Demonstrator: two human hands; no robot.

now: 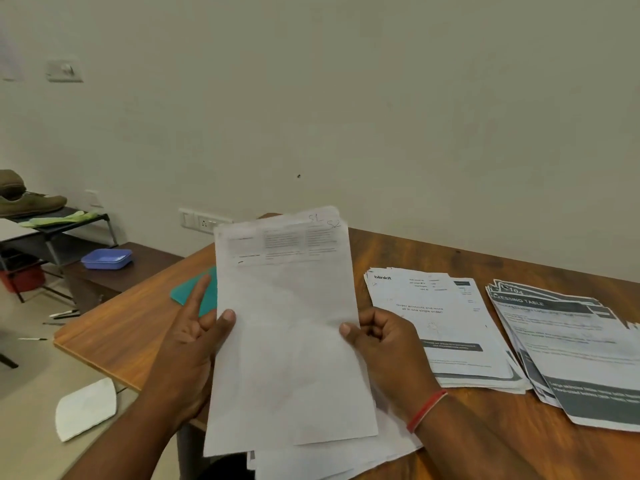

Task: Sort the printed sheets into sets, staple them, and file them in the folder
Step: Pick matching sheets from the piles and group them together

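Two hands hold one sheaf of sheets (284, 323) upright. Our left hand (194, 348) pinches its left edge, thumb in front, index finger straight. Our right hand (384, 344) pinches the right edge. Teal folder (204, 289) lies just beyond the left hand. Right of the right hand: blinkit stack (443, 327), then dressing-table stack (571, 351), both flat on the table (121, 323).

I have one view only: head-worn wide-angle, above the near edge of the desk (138, 313), facing forward and down across it to the wall (346, 98) behind. Close range: the sheets (287, 323) held over the desk fill mid-frame.
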